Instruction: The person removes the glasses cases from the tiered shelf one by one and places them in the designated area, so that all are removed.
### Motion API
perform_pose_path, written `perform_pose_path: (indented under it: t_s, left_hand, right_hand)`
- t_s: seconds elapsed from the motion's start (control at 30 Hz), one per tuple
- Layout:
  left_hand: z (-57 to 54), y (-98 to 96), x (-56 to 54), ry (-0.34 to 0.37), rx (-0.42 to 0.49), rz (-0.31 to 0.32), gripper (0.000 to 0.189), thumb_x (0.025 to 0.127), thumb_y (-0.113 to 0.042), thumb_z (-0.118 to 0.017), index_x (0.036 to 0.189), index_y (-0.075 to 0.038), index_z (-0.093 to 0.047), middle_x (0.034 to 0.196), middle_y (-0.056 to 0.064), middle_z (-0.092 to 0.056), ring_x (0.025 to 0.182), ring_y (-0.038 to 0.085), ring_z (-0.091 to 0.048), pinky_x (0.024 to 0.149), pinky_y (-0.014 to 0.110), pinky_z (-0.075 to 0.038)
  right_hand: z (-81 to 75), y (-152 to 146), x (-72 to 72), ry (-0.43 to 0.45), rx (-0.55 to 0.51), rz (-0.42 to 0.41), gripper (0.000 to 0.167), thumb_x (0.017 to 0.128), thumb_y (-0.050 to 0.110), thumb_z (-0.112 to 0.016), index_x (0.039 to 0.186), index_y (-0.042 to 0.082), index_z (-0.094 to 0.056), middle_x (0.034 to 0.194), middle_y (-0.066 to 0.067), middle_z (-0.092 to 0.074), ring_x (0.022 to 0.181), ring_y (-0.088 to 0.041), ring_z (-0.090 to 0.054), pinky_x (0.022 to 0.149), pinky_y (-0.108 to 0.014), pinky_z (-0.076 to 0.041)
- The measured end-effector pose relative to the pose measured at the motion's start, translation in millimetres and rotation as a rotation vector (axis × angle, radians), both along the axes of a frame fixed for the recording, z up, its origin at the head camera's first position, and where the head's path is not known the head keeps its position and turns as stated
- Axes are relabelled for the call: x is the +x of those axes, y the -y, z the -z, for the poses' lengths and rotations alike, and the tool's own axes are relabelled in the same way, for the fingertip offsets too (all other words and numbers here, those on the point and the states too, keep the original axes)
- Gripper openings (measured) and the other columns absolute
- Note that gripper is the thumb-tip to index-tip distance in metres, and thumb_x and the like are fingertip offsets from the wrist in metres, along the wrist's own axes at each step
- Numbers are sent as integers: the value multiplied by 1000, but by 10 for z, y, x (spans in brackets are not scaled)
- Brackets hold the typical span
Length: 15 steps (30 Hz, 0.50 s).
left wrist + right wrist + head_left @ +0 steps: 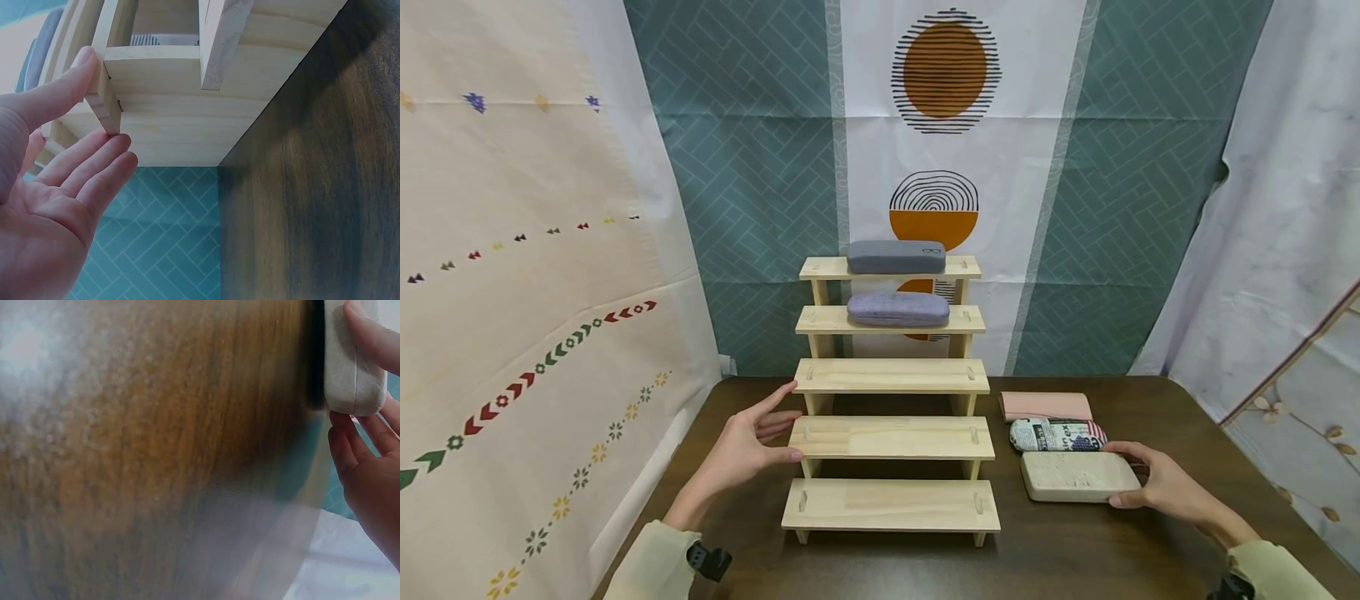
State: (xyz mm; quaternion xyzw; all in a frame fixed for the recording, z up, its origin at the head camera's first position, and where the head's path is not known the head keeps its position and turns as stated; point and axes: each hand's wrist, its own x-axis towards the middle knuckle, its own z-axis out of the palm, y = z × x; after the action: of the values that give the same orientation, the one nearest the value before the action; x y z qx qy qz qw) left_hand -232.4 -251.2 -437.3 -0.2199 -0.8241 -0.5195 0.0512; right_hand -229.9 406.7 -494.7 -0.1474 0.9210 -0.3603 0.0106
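A pale wooden stepped shelf (891, 504) stands on the dark table. My left hand (742, 442) holds the left end of its second board from the bottom, the thumb on one edge and the fingers at the other, as the left wrist view shows (109, 103). At the right, a cream glasses case (1075, 477) lies flat, and my right hand (1161, 482) grips its right end between thumb and fingers. A grey glasses case (895, 257) rests on the top step. On the step below it sits a purple glasses case (898, 309).
Behind the cream case lie a patterned case (1054, 434) with printed lettering and a pink case (1047, 406). The brown table (895, 571) ends at a patterned curtain (760, 192) at the back. Cloth hangs on the left (550, 292) and right (1262, 250).
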Motion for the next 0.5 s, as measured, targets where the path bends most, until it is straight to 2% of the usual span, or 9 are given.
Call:
perform_pose_path:
  t_s: [0.13,0.3,0.5]
  left_hand:
    - [1,-2,-1,-5,-4,-3,105,76,-4,-95,164,-20,-41,142,24,-61,127,38,-64,102,53,-53]
    - [12,-7,1,-1,-1,-1,105,76,-4,-95,164,-20,-41,143,24,-61,127,37,-64,102,55,-52]
    - [10,-1,1,-5,5,4,105,76,-4,-95,164,-20,-41,141,24,-62,127,38,-64,102,57,-52]
  right_hand:
    - [3,12,-17,12,9,6,80,73,20,-98,138,-5,-60,131,-23,-63,109,-30,-61,79,-25,-52]
    - [26,10,-33,-6,32,6,77,72,21,-99,135,-5,-62,129,-22,-64,107,-25,-62,80,-26,-53]
    - [42,4,-57,-16,34,-1,77,72,17,-98,135,-8,-61,130,-24,-64,108,-30,-62,80,-25,-52]
